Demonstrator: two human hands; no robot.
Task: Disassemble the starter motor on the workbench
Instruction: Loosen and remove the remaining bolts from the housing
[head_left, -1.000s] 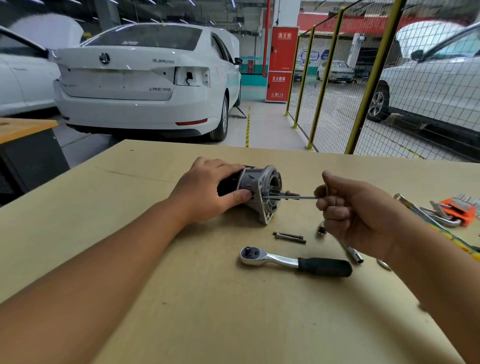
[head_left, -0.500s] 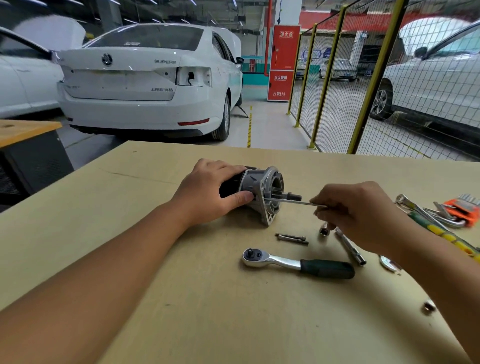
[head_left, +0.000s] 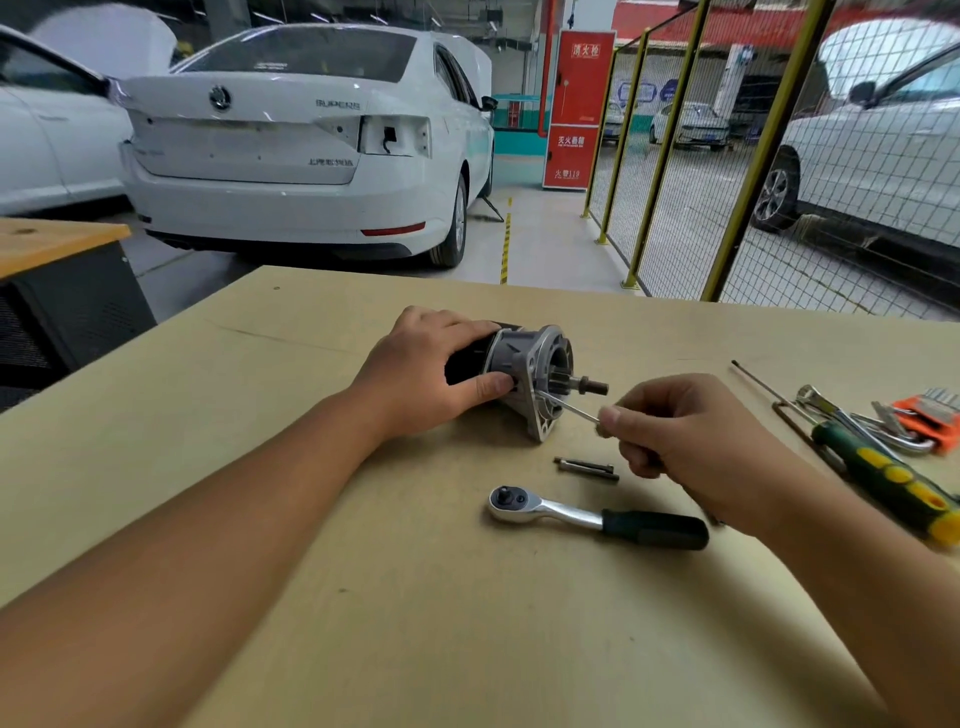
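Starter motor (head_left: 524, 374) lies on the counter (head_left: 415, 597), gripped under our left hand (head_left: 421, 374); our right hand (head_left: 691, 441), just beside, pinches a long bolt (head_left: 569, 409). We should draw it straight out.

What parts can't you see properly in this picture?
- Back of the starter motor: the left hand covers it in the head view.
- Near end of the thin rod: hidden inside the right hand.
- Orange key set: cut off by the right edge.
- Small bolt on the workbench: too small to tell its head type.
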